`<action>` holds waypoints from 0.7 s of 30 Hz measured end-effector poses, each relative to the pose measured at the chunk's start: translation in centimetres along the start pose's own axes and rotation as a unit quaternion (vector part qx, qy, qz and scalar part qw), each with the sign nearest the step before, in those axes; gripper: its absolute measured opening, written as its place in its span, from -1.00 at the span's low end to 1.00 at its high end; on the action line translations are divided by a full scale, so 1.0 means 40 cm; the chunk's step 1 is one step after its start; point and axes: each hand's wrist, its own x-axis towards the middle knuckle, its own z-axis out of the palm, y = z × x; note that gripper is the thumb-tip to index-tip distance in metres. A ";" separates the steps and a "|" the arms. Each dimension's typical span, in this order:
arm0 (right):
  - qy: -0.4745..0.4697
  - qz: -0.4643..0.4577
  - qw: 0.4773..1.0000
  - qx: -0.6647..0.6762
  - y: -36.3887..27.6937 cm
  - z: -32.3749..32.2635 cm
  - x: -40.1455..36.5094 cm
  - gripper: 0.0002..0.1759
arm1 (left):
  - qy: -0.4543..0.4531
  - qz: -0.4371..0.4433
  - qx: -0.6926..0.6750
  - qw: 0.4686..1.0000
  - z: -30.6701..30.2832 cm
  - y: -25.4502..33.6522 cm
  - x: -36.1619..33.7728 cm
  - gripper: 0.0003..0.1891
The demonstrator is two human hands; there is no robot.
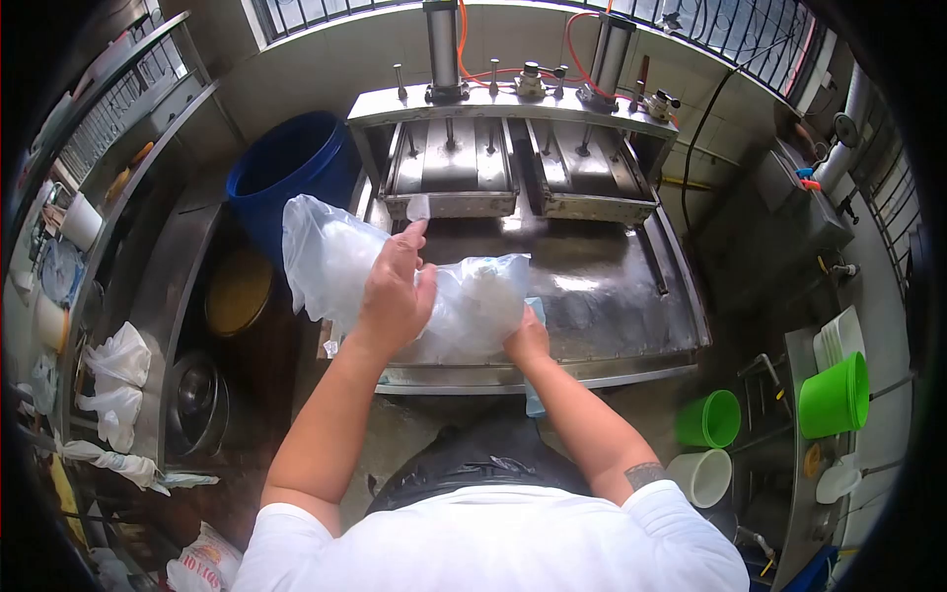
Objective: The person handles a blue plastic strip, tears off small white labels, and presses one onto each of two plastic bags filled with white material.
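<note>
Worktop: stainless steel press table [592,296] below a barred window, with two upright pneumatic cylinders [442,44] over twin steel trays [449,163].
Bag: large clear plastic bag [326,261], crumpled and bulging with pale contents I cannot identify, is held between my hands just above the table's front edge.
Long axis: it runs roughly left to right across me. The loose puffed end points up-left towards the blue plastic barrel [286,163], and the fuller end lies at right.
Left hand [395,291]: laid over the bag's middle, fingers curled and clenching the film, forefinger stretched upward.
Right hand [528,340]: it touches the fuller end from below. Its fingers are hidden, so I cannot tell whether they close.
Doing it well: I judge the weight belongs in the lower hand while the upper one pinches firmly and keeps the bag level.
Around: green plastic buckets [834,395] and a white plastic bucket [702,477] stand at right, well apart. Round steel bowls [197,400] sit at left.
</note>
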 end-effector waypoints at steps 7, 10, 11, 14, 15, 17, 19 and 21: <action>-0.011 0.018 1.000 0.006 -0.011 -0.013 -0.017 -0.54 | -0.071 0.016 0.120 0.990 0.036 -0.058 -0.033 -0.08; -0.018 0.036 0.999 0.010 -0.014 -0.009 -0.014 -0.54 | 0.020 0.028 0.103 0.994 0.034 -0.016 -0.023 -0.19; -0.017 0.037 0.999 0.010 -0.003 0.005 -0.004 -0.54 | 0.049 0.026 0.053 0.997 0.025 0.013 -0.020 -0.23; -0.018 -0.006 1.000 0.017 0.041 0.042 0.016 -0.45 | 0.022 0.025 -0.073 0.997 0.025 0.111 -0.066 -0.38; -0.053 0.002 0.996 0.069 0.017 -0.007 -0.006 -0.37 | -0.026 -0.015 -0.177 0.984 0.025 0.128 -0.089 -0.45; -0.091 0.009 0.989 0.118 -0.010 -0.094 -0.050 -0.28 | -0.077 -0.110 -0.312 0.941 0.040 0.111 -0.138 -0.54; -0.036 0.031 0.990 0.132 0.019 -0.141 -0.123 -0.11 | -0.122 -0.205 -0.437 0.867 0.050 0.099 -0.165 -0.62; -0.004 0.007 0.991 0.135 0.099 -0.138 -0.157 -0.13 | -0.114 -0.287 -0.443 0.842 0.053 0.093 -0.174 -0.70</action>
